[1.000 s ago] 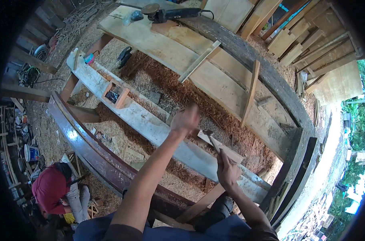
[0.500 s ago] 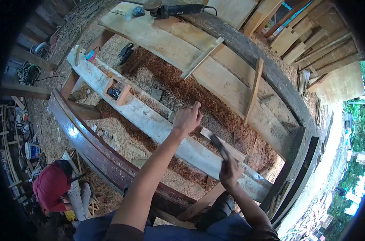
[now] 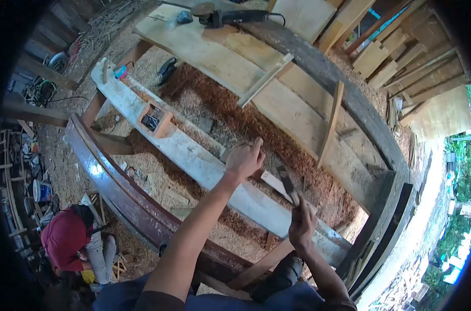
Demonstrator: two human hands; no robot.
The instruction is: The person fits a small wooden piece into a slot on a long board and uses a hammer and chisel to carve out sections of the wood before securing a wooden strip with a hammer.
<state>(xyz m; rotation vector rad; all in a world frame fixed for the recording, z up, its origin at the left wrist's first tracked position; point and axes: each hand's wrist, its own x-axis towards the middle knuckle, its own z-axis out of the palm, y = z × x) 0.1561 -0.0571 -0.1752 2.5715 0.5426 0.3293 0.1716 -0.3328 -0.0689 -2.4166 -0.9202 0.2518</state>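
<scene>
At the far left a person in a red top [image 3: 64, 236] crouches on the sawdust-covered floor [image 3: 142, 179], beside a white bucket [image 3: 41, 191] whose contents cannot be made out. Further right, a small open wooden box [image 3: 155, 120] is built into the long pale beam [image 3: 194, 155]; dark items lie in it, too small to name. The left hand [image 3: 244, 158] is curled closed over the beam's far edge, pinching something too small to tell. Just right of it a short wooden strip [image 3: 277, 184] lies across the beam. The right hand [image 3: 301, 224] is closed around the handle of a hammer [image 3: 288, 185], whose dark head is raised over the strip, near the left hand. An angle grinder [image 3: 222, 15] rests on the wide plank [image 3: 214, 57] at the top. No writing is legible.
</scene>
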